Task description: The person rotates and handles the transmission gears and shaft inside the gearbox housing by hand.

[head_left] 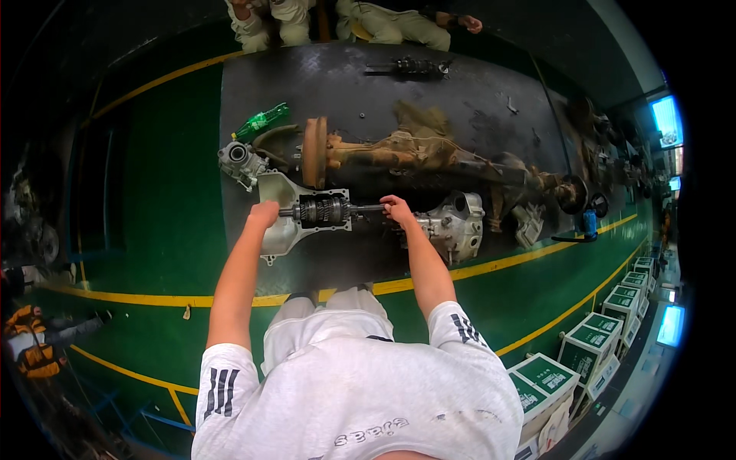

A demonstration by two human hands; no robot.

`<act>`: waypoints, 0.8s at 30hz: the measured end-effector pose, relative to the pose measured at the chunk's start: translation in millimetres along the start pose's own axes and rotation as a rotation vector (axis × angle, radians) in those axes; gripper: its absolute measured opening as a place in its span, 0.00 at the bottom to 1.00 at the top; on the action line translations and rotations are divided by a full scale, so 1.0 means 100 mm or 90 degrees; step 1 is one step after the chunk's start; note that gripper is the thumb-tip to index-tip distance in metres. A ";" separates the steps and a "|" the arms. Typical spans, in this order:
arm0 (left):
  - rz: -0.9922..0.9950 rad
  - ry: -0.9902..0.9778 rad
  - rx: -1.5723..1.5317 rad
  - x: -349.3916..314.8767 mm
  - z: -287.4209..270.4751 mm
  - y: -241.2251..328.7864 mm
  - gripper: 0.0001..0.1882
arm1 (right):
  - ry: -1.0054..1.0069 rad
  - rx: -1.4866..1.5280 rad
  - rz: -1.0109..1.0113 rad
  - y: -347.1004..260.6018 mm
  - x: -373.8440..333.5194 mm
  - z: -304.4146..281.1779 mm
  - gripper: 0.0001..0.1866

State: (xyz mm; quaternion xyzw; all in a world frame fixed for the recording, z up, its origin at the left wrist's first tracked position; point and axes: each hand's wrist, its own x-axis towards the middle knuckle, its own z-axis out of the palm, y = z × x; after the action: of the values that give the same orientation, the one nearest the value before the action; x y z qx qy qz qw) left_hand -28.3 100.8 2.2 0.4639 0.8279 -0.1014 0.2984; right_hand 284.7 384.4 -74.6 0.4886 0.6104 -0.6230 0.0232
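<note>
A gear shaft (pixel 323 211) with several dark gears lies in the open half of a silver gearbox housing (pixel 282 239), whose wide bell end is on the left. My left hand (pixel 265 213) is closed round the shaft's left end, over the bell. At the other side, my right hand (pixel 396 209) pinches the long bare end of the shaft, which sticks out past the housing's right edge. Just right of that hand stands another silver gearbox casing (pixel 458 228). The fingertips of both hands are partly hidden.
Behind the housing lies a long rusty axle (pixel 399 153) with a brake drum (pixel 315 152) at its left. A green bottle (pixel 261 121) and a small silver casing (pixel 241 162) sit at the table's left. Another gear shaft (pixel 414 67) lies far back; people sit beyond.
</note>
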 end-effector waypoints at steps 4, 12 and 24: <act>-0.008 -0.007 -0.030 0.08 -0.08 0.00 0.11 | 0.027 -0.014 -0.006 0.08 0.06 -0.03 0.11; 0.008 0.053 -0.039 0.02 -0.04 -0.01 0.11 | 0.163 -0.174 -0.115 0.05 0.02 0.15 0.08; 0.017 0.270 0.034 -0.10 0.26 0.09 0.08 | 0.217 -0.365 -0.016 0.06 0.07 0.16 0.22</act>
State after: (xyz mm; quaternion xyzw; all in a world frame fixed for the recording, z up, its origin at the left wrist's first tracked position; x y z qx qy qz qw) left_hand -6.8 87.2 -12.1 0.4933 0.8631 -0.0193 0.1066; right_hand 275.4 374.3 -87.2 0.5519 0.7620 -0.3352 0.0495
